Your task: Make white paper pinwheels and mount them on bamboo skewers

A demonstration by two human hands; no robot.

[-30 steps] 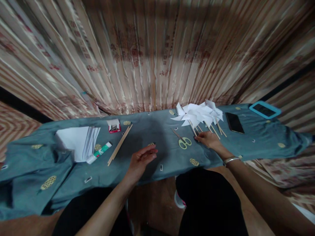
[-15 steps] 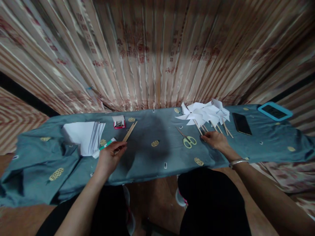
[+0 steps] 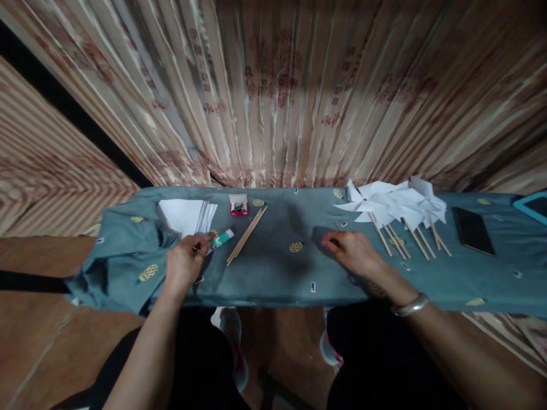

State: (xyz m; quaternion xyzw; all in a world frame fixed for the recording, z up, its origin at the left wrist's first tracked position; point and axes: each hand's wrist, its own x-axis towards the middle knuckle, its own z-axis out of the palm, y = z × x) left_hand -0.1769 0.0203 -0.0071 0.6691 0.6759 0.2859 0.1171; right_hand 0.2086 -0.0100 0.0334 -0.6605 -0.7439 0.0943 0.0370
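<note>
My left hand (image 3: 187, 259) is at the lower edge of a stack of white paper sheets (image 3: 182, 215). Its fingers are drawn together, and what lies between them is hidden. Touching or just beside its fingertips is a green and white glue stick (image 3: 221, 239). My right hand (image 3: 352, 250), with a silver bangle on the wrist, is over the scissors, covering all but a bit of the blade (image 3: 337, 225). Its fingers are loosely bent, and I see nothing held. White paper pinwheels (image 3: 384, 204) on wooden sticks lie to its right.
Several loose wooden sticks (image 3: 247, 236) lie left of the middle of the green cloth (image 3: 273, 279). Behind them stands a small red box (image 3: 239, 205) of metal pins. A black phone (image 3: 473, 230) and a blue-framed device (image 3: 534, 206) are at the right. A curtain hangs behind.
My left hand has moved from the loose sticks to the paper stack. My right hand has left the pinwheel sticks and moved left over the scissors. The view has turned left.
</note>
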